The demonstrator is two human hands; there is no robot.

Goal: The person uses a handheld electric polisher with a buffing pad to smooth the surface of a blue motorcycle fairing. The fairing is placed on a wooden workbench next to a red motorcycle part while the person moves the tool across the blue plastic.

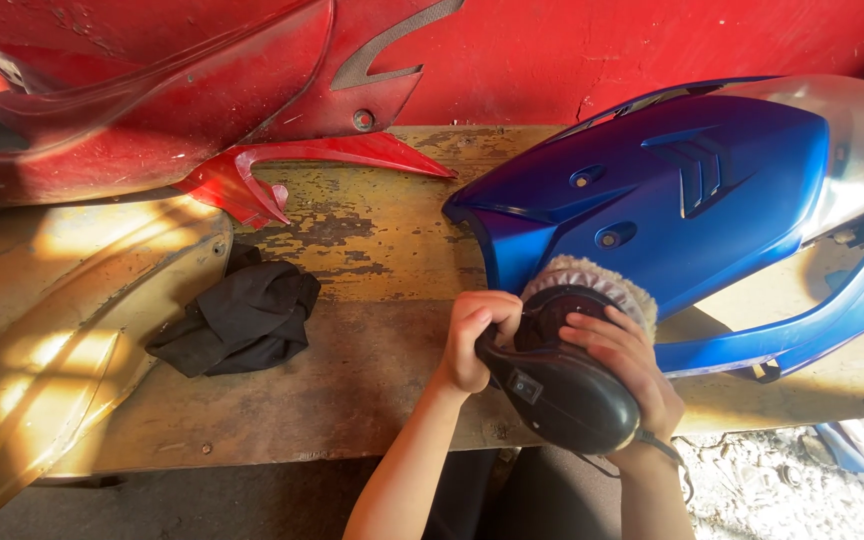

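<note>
Both hands are wrapped on the black polisher [562, 385], left hand [474, 340] curled round its front edge and right hand [624, 365] spread over the top, holding its wool pad [592, 278] against the blue fairing panel [672, 190] on the wooden bench [372, 330]. That panel looks like light, slick, bendy plastic, so I'd steady it by the thicker edges. Count: 1 polisher, 1 blue panel, 1 red fairing [172, 90], 1 black rag [242, 320].

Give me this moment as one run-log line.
left hand: gripping black polisher | right hand: on top of polisher | wool pad: against blue fairing panel | black rag: lying apart on wooden bench
</note>
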